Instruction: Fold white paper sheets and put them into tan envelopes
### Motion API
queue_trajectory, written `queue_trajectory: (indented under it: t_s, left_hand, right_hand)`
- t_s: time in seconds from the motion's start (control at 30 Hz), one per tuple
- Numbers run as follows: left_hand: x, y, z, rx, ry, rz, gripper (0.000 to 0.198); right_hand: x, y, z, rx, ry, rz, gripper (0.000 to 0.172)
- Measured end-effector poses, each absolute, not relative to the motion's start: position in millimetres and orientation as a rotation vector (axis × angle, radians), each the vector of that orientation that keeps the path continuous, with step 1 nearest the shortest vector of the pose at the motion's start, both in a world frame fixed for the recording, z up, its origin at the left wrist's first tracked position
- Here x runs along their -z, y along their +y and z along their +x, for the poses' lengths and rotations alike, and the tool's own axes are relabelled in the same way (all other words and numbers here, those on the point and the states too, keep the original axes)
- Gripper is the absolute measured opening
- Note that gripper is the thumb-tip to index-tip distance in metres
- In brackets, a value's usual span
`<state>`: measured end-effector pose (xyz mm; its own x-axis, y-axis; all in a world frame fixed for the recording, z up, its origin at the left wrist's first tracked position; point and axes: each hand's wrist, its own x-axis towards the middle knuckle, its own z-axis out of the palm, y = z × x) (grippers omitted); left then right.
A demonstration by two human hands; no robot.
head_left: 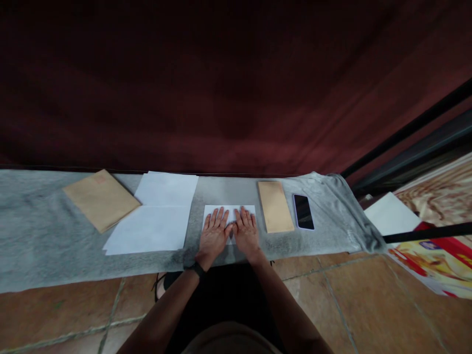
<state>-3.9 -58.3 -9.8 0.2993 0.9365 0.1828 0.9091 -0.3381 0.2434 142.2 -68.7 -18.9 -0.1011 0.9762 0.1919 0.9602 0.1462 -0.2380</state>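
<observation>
Both hands lie flat, side by side, on a small white sheet of paper (221,208), which looks folded. My left hand (215,233) covers its left part with fingers stretched out. On its right part rests my right hand (246,233), fingers also extended; the thumbs nearly meet in the middle. To the left sits a stack of larger white sheets (158,221), with a crease across the top one. Brown envelopes (101,199) overlap the stack's left edge. Right of my hands is another brown envelope or small pile of them (276,206).
A phone (304,211) with a dark screen lies right of the brown envelope. Grey cloth (37,236) covers the narrow work surface. Dark red curtain fabric (221,98) hangs behind it. At the right are a dark metal bar (427,232) and a colourful carton (438,260).
</observation>
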Motion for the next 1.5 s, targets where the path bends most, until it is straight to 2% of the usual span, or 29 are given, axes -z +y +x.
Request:
queue_trajectory:
  t_s: [0.23,0.5,0.93,1.13,1.27,1.5]
  left_hand:
    - [11.1,-60.9,-5.7,-0.446,1.788,2.435,0.056]
    - [4.7,-57.7,-6.5,-0.407,1.652,2.514,0.056]
    - [10.8,-56.6,-7.5,-0.49,1.665,2.489,0.054]
    - [12.2,-56.6,-7.3,-0.473,1.663,2.489,0.054]
    - [12.1,-56.8,-8.5,-0.445,1.644,2.501,0.054]
    - [7.9,-60.3,-9.1,-0.434,1.666,2.514,0.054]
  right_hand:
    - [22.1,-64.3,143.4,0.008,-2.045,-1.936,0.053]
    - [18.5,-57.3,136.0,-0.089,-2.191,-1.805,0.05]
    - [31.8,-62.7,153.3,0.09,-2.016,-1.853,0.064]
    - [25.9,-84.8,144.6,0.083,-1.962,-1.912,0.056]
    - [25.2,-117.7,128.5,0.042,-2.127,-1.75,0.052]
    - [28.7,-140.2,138.2,0.108,-2.122,-1.737,0.064]
